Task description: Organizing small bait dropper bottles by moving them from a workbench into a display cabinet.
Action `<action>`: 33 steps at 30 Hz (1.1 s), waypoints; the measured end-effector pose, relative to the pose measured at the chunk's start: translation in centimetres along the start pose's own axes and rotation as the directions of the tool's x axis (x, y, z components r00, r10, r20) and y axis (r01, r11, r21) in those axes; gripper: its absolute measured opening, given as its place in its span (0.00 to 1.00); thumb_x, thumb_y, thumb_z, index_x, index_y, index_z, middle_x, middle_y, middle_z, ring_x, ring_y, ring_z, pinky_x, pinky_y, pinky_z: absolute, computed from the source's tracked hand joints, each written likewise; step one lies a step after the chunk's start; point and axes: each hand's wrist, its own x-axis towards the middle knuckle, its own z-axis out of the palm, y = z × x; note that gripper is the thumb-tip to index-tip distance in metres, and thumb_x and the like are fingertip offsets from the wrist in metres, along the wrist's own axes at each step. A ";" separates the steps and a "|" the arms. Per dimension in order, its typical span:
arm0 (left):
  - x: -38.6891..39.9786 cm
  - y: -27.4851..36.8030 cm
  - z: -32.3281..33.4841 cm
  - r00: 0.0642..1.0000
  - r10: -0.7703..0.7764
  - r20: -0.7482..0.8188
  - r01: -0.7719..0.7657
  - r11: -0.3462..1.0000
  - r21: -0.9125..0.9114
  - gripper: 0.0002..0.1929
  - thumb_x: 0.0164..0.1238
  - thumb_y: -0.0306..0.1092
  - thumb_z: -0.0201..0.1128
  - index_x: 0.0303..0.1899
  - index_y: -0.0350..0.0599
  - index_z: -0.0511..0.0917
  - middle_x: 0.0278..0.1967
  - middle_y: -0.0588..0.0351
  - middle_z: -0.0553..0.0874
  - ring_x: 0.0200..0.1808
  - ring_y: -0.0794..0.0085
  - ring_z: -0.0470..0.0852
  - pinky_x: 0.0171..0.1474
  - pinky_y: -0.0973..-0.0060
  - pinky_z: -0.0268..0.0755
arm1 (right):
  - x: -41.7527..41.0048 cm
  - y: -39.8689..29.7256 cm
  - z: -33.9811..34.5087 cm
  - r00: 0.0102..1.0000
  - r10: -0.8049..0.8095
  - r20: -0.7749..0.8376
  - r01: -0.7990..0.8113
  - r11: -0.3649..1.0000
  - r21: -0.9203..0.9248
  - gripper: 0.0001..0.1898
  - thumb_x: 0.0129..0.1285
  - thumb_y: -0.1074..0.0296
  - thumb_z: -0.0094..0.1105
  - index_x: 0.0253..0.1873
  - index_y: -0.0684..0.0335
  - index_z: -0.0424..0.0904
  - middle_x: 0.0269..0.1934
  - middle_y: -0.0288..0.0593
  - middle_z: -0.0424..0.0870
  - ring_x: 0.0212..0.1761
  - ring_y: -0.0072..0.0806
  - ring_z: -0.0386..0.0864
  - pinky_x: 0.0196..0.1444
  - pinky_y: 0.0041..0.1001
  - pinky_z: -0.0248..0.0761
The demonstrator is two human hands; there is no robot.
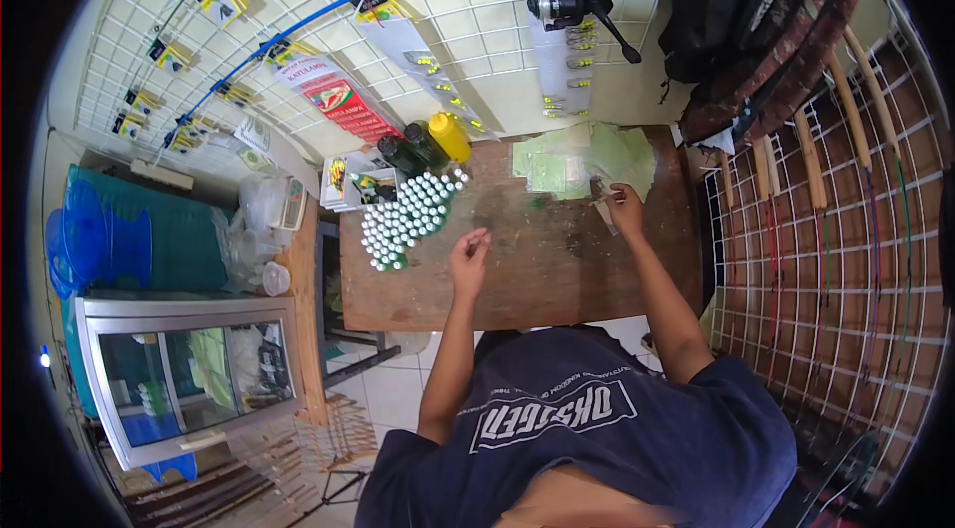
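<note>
Above the middle of the brown wooden table is my left hand, its fingers bent close together; whether something small is between them I cannot tell. My right hand pinches a small clear plastic strip that hangs from its fingertips. Just beyond that hand lie flat green sheets with clear plastic near the table's back edge. To the left of my left hand, many small bottles with silvery caps stand packed in a group.
A yellow squeeze bottle and dark bottles stand at the back left, beside a white box of small packets. A blue fishing rod with a reel hangs on the wire grid ahead. A glass display case stands left.
</note>
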 end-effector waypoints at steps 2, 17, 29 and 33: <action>0.6 0.2 2.2 0.999 0.000 0.044 -0.002 0.999 0.040 0.13 0.63 0.33 0.63 0.47 0.38 0.77 0.38 0.57 0.83 0.36 0.78 0.79 0.39 0.82 0.71 | 1.2 1.6 -0.2 1.000 -0.022 -0.003 0.022 1.000 -0.005 0.16 0.52 0.66 0.62 0.48 0.59 0.78 0.34 0.44 0.83 0.34 0.35 0.81 0.39 0.32 0.73; 4.6 0.4 5.3 0.962 -0.167 0.216 0.097 0.949 0.300 0.15 0.63 0.32 0.63 0.48 0.36 0.77 0.40 0.54 0.84 0.42 0.74 0.81 0.46 0.77 0.72 | 1.9 -7.3 9.2 0.956 0.291 -0.038 -0.279 0.861 -0.426 0.23 0.49 0.49 0.66 0.44 0.63 0.81 0.40 0.48 0.84 0.45 0.42 0.80 0.49 0.39 0.70; 7.0 -2.7 4.3 0.950 -0.215 0.225 0.154 0.953 0.259 0.14 0.62 0.32 0.63 0.47 0.37 0.78 0.40 0.53 0.83 0.40 0.74 0.80 0.43 0.78 0.72 | 3.6 -2.4 9.0 0.991 0.066 -0.113 -0.065 0.998 0.013 0.15 0.53 0.67 0.63 0.47 0.59 0.80 0.36 0.47 0.84 0.37 0.41 0.81 0.41 0.33 0.72; 7.6 -1.7 5.8 0.942 -0.205 0.267 0.132 0.955 0.267 0.15 0.63 0.32 0.63 0.49 0.36 0.76 0.44 0.52 0.82 0.41 0.74 0.80 0.45 0.78 0.72 | 4.6 -3.5 6.3 0.990 0.037 0.137 -0.046 0.996 0.070 0.16 0.56 0.68 0.63 0.51 0.61 0.78 0.36 0.38 0.83 0.37 0.24 0.79 0.39 0.25 0.71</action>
